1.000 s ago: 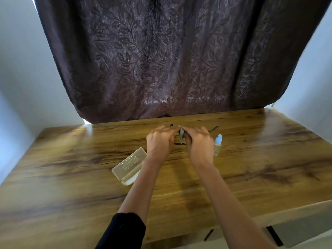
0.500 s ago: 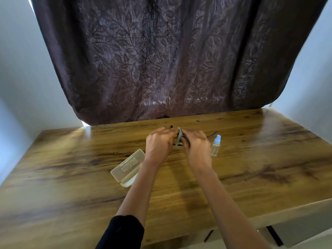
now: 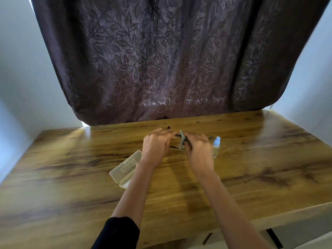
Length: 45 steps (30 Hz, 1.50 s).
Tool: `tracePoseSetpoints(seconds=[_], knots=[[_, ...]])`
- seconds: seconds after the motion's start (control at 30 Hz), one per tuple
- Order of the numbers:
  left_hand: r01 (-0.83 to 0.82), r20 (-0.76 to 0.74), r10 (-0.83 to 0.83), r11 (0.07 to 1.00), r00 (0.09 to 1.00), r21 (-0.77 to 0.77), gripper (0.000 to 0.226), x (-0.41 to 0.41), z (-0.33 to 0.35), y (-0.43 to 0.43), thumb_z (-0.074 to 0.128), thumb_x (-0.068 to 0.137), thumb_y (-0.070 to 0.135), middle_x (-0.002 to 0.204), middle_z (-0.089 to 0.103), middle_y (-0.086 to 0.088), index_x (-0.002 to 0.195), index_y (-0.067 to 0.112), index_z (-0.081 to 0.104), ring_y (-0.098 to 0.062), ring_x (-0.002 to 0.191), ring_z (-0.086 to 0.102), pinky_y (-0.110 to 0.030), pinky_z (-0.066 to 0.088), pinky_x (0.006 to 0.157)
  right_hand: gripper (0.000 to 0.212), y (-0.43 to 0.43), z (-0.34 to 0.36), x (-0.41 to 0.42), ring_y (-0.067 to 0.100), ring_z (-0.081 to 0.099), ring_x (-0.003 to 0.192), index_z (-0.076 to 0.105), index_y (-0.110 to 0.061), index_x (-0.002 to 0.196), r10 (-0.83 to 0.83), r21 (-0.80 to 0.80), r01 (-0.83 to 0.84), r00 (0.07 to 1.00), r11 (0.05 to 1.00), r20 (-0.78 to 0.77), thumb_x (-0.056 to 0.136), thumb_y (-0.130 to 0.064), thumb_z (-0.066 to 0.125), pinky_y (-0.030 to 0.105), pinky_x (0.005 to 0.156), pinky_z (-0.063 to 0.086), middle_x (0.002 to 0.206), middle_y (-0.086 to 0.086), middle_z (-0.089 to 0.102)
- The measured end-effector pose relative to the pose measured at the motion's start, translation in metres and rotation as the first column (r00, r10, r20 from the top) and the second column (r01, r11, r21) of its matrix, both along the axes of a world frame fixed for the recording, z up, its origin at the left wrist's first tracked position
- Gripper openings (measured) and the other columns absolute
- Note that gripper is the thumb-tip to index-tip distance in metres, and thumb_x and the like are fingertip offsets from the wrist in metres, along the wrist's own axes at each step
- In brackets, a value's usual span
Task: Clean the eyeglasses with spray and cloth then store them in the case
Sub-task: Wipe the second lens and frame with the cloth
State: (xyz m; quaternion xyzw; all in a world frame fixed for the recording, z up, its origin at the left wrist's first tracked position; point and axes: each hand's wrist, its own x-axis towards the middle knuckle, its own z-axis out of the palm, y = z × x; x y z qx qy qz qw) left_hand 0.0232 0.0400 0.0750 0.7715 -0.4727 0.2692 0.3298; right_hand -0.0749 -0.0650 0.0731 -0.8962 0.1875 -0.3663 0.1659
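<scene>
Two bare forearms enter from the bottom of the frame, the left one with a black sleeve (image 3: pixel 116 232) at lower centre. Above them, left of centre, the translucent case (image 3: pixel 125 167) lies open on the wooden tabletop (image 3: pixel 260 168), nothing visible inside. At centre frame both hands meet over the eyeglasses (image 3: pixel 177 135): left hand (image 3: pixel 156 146) grips the frame from the left, right hand (image 3: pixel 199 150) pinches a grey-green cloth (image 3: pixel 181 140) against it. Only slivers of dark frame show between the fingers, so which lens is being wiped is unclear. Spray bottle (image 3: pixel 216 146) stands upright just right of the right hand, touching nothing. Behind everything, a dark leaf-patterned curtain (image 3: pixel 170 60) fills the upper frame.

Status, my read: mid-task, in the wipe step. Bottle is set down, so spraying is likely done. Remaining: finish wiping, fold the temples, put the glasses in the case, shut the lid.
</scene>
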Motion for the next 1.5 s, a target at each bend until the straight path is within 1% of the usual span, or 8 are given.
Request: tracePoseSetpoints(seconds=[0.3,0.47,0.63,0.8,0.97,1.1,1.33,1.5], knots=[[-0.047,-0.052,0.044,0.997,0.998,-0.057,0.029,0.003,-0.004,0.006,0.07,0.069,-0.007,0.084,0.075,0.002,0.089,0.013,0.075,-0.014,0.072,0.068,-0.018,0.048,0.062,0.03,-0.04,-0.003,-0.017,0.023,0.061,0.095,0.07,-0.006,0.098,-0.1,0.101,0.099,0.995,0.99,0.01,0.075,0.011,0.062,0.02,0.078,0.041,0.097,0.008,0.071],[-0.018,-0.004,0.018,1.0,1.0,-0.023,0.024,-0.001,-0.002,-0.005,0.058,0.076,0.004,0.086,0.075,0.003,0.089,0.014,0.075,-0.014,0.071,0.066,-0.019,0.048,0.061,0.023,-0.007,-0.002,-0.002,0.028,0.061,0.086,0.068,-0.003,0.098,-0.064,0.051,0.061,0.996,0.997,0.056,0.076,0.004,0.063,0.018,0.074,0.035,0.092,0.013,0.07],[-0.006,-0.015,0.006,1.0,1.0,-0.001,0.025,0.0,-0.003,-0.01,0.05,0.078,0.016,0.082,0.074,0.003,0.086,0.015,0.074,-0.02,0.067,0.063,-0.023,0.049,0.055,0.03,-0.002,-0.002,0.013,0.027,0.06,0.087,0.066,-0.004,0.107,0.03,-0.018,-0.029,0.999,0.999,0.045,0.078,0.003,0.062,0.027,0.073,0.047,0.096,0.012,0.069],[-0.106,-0.073,0.101,0.992,0.992,-0.066,0.023,0.017,-0.006,0.004,0.066,0.077,0.0,0.086,0.075,0.001,0.092,0.015,0.074,-0.021,0.073,0.067,-0.025,0.049,0.062,0.027,-0.034,-0.001,0.01,0.024,0.06,0.089,0.069,-0.005,0.101,-0.01,0.105,0.005,0.999,0.994,0.047,0.08,0.008,0.058,0.025,0.075,0.046,0.095,0.012,0.07],[-0.118,-0.075,0.11,0.988,0.991,-0.1,0.016,0.023,-0.011,0.013,0.065,0.079,0.01,0.088,0.075,-0.003,0.092,0.011,0.074,-0.02,0.08,0.07,-0.029,0.054,0.07,0.033,-0.045,0.004,0.011,0.007,0.058,0.086,0.07,-0.012,0.102,0.012,0.218,-0.034,0.995,0.975,0.101,0.077,0.009,0.061,0.016,0.081,0.044,0.097,0.001,0.07],[-0.181,-0.099,0.169,0.975,0.981,-0.13,0.02,0.033,-0.013,0.02,0.059,0.084,0.021,0.086,0.074,-0.003,0.093,0.011,0.074,-0.02,0.076,0.069,-0.03,0.054,0.067,0.03,-0.064,-0.004,0.012,0.014,0.064,0.085,0.068,-0.009,0.106,-0.097,0.265,0.066,0.99,0.962,0.107,0.079,0.004,0.062,0.019,0.078,0.048,0.102,0.007,0.07],[-0.317,-0.232,0.259,0.911,0.938,-0.264,0.013,0.039,-0.017,0.013,0.067,0.082,0.015,0.079,0.074,-0.005,0.091,0.007,0.074,-0.018,0.066,0.068,-0.023,0.048,0.062,0.021,-0.073,-0.038,0.01,0.02,0.063,0.071,0.07,-0.006,0.096,-0.035,0.377,0.115,0.977,0.919,-0.211,0.085,0.003,0.054,0.033,0.066,0.053,0.085,0.01,0.07],[-0.356,-0.304,0.269,0.891,0.914,-0.281,0.015,0.04,-0.021,0.004,0.066,0.083,0.015,0.08,0.074,-0.003,0.094,0.008,0.074,-0.017,0.063,0.066,-0.026,0.051,0.058,0.021,-0.076,-0.063,0.01,0.023,0.065,0.082,0.068,-0.012,0.102,0.056,0.352,0.156,0.849,0.923,-0.525,0.089,-0.008,0.053,0.031,0.068,0.053,0.094,0.01,0.07]])
